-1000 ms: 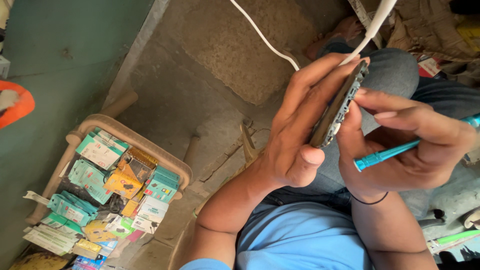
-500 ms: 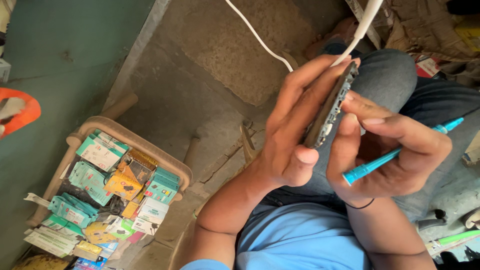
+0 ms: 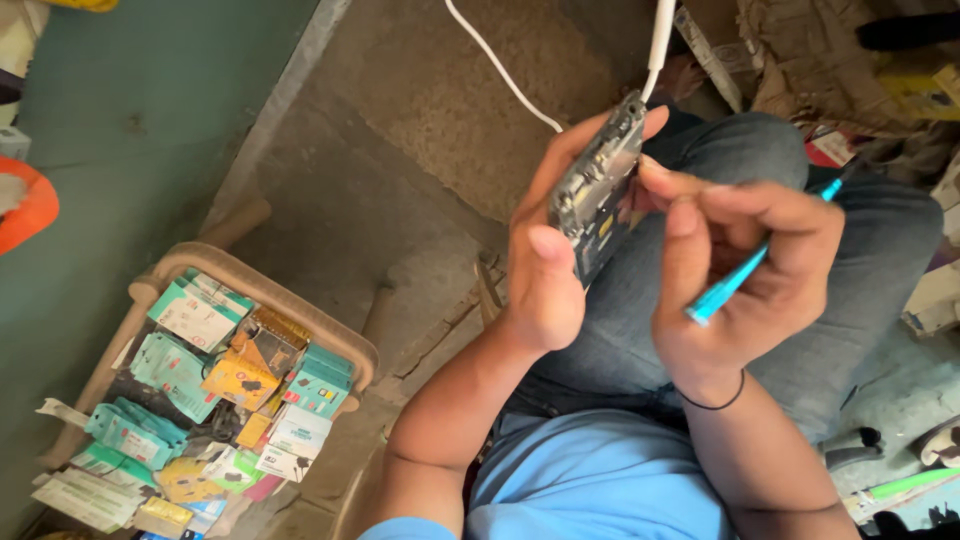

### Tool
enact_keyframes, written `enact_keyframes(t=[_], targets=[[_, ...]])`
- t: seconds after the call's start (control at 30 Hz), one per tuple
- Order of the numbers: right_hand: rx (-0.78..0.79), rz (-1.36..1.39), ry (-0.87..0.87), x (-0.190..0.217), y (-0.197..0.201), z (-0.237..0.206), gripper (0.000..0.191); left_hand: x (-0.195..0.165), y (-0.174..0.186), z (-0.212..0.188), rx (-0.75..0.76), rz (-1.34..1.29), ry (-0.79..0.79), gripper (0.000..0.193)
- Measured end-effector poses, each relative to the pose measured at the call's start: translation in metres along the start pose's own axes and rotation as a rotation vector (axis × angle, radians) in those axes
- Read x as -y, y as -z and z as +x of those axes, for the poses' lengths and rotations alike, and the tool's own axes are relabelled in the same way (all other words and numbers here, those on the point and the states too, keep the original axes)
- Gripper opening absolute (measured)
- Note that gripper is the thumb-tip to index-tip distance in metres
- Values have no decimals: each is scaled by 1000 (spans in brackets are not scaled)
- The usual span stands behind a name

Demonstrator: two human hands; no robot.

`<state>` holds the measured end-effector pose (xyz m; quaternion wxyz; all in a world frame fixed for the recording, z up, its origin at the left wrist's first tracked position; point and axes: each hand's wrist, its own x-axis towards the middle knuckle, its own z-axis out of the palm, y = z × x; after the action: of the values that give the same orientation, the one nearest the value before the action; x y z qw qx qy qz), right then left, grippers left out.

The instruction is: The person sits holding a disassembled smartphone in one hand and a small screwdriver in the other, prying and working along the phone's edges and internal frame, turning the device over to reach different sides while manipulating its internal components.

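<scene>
opened phone (image 3: 598, 200) (edge-on), hands, teal tool (image 3: 745, 275)

Left grip (image 3: 548, 262) and right grip (image 3: 745, 272) closed, raised

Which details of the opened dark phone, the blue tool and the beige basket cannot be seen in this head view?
- Opened dark phone: seen almost edge-on, so its inner parts are too small to identify; the left hand covers its back.
- Thin blue tool: its middle is hidden inside the right hand, and the working tip cannot be told.
- White cable: cut off by the top edge.
- Beige plastic basket: its lower part is cut off by the bottom edge.
</scene>
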<state>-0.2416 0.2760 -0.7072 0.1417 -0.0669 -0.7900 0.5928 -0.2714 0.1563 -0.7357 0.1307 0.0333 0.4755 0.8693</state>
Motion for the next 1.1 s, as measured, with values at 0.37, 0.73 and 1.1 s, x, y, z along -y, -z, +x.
enact_keyframes(t=[0.37, 0.73, 1.1], targets=[[140, -377, 498, -13, 17, 14, 33, 22, 9, -9, 41, -603, 159, 93], [233, -546, 714, 1, 17, 32, 33, 24, 7, -13, 61, -556, 155, 93], [301, -566, 770, 7, 12, 39, 30, 23, 8, -14, 47, -545, 126, 90]])
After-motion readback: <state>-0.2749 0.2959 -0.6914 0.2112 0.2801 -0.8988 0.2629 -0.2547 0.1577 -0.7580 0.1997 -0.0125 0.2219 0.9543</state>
